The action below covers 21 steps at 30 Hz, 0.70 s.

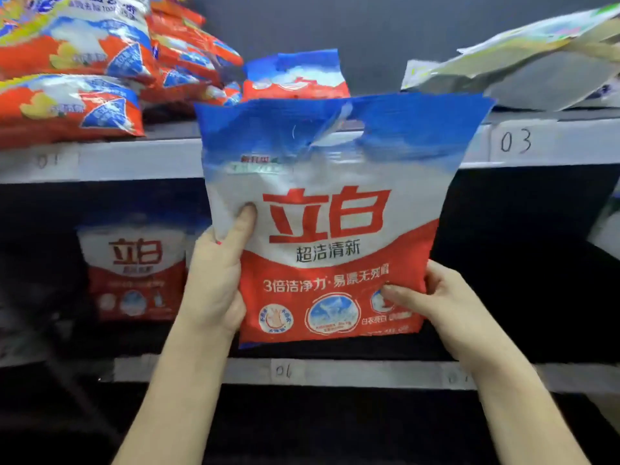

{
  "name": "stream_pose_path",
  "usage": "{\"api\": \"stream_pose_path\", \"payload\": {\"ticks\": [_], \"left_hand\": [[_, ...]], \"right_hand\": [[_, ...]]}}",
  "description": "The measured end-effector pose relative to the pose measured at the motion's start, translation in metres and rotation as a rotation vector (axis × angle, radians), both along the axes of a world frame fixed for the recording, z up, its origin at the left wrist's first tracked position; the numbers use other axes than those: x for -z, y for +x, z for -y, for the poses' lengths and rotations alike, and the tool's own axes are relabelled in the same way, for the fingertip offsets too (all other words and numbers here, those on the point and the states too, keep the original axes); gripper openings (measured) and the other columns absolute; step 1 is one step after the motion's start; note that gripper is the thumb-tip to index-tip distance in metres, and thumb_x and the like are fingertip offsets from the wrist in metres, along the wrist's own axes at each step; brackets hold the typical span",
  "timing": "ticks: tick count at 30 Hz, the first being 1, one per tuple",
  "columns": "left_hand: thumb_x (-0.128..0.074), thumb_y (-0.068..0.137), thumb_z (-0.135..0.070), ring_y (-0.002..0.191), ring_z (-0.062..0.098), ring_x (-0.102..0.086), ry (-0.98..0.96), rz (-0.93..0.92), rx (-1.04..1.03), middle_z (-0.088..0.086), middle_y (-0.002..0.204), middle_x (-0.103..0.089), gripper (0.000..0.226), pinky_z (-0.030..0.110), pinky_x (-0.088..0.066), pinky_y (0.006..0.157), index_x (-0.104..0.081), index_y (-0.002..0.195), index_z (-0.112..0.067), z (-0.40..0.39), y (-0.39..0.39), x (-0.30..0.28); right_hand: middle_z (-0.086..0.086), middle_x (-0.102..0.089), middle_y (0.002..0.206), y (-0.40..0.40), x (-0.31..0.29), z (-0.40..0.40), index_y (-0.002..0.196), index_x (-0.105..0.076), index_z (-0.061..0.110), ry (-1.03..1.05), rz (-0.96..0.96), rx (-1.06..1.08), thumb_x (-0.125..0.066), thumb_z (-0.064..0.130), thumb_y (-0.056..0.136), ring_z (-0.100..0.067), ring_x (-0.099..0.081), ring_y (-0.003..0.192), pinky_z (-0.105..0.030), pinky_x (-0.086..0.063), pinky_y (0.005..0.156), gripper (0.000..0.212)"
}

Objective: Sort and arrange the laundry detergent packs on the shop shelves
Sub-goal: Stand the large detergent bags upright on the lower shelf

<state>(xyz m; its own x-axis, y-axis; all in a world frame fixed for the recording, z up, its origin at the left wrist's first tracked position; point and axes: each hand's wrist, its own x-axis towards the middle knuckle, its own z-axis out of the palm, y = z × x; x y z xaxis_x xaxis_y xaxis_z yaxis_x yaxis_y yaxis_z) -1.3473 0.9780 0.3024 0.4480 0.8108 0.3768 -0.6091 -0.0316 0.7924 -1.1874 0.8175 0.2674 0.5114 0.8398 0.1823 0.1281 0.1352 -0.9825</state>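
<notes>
A dark grey back wall (369, 35) rises behind the upper shelf. Handwritten labels sit on the pale shelf edges: "03" (516, 141) at upper right, "06" (283, 370) lower centre; other labels are too blurred to read.

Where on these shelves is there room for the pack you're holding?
Bare room: the middle shelf, right of the upright matching pack, behind the held pack. Crowded: the top shelf's left, heaped with orange packs; pale bags fill its right.

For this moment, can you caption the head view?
Both hands, left hand and right hand, hold a detergent pack upright before numbered shelves.
</notes>
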Motion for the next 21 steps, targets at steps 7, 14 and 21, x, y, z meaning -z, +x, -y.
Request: {"api": "stream_pose_path", "payload": {"ticks": [7, 14, 21], "left_hand": [[-0.057, 0.091, -0.018, 0.082, 0.006, -0.071, -0.137, -0.292, -0.052, -0.011, 0.085, -0.074, 0.012, 0.026, -0.057, 0.069, -0.062, 0.101, -0.022, -0.022, 0.038, 0.084], [-0.058, 0.092, -0.034, 0.103, 0.017, -0.067, -0.134, -0.537, 0.029, -0.003, 0.110, -0.070, 0.028, 0.040, -0.052, 0.090, -0.058, 0.118, -0.024, -0.046, 0.084, 0.117], [-0.054, 0.094, -0.032, 0.096, 0.017, -0.067, -0.203, -0.658, -0.042, 0.002, 0.106, -0.069, 0.024, 0.036, -0.053, 0.084, -0.056, 0.116, -0.021, -0.099, 0.160, 0.093]], "right_hand": [[-0.010, -0.070, 0.107, 0.040, 0.085, -0.025, 0.115, -0.061, 0.007, -0.205, -0.170, 0.175, -0.073, 0.006, 0.077, -0.021, -0.070, 0.091, -0.028, -0.057, 0.079, 0.040], [-0.009, -0.068, 0.114, 0.090, 0.118, -0.039, 0.124, -0.057, 0.011, -0.319, -0.219, 0.205, -0.072, 0.021, 0.080, -0.024, -0.067, 0.100, -0.040, -0.052, 0.092, 0.048], [-0.005, -0.069, 0.106, 0.148, 0.097, -0.090, 0.124, -0.057, 0.011, -0.282, -0.222, 0.239, -0.071, 0.017, 0.082, -0.020, -0.067, 0.095, -0.036, -0.053, 0.085, 0.045]]}}
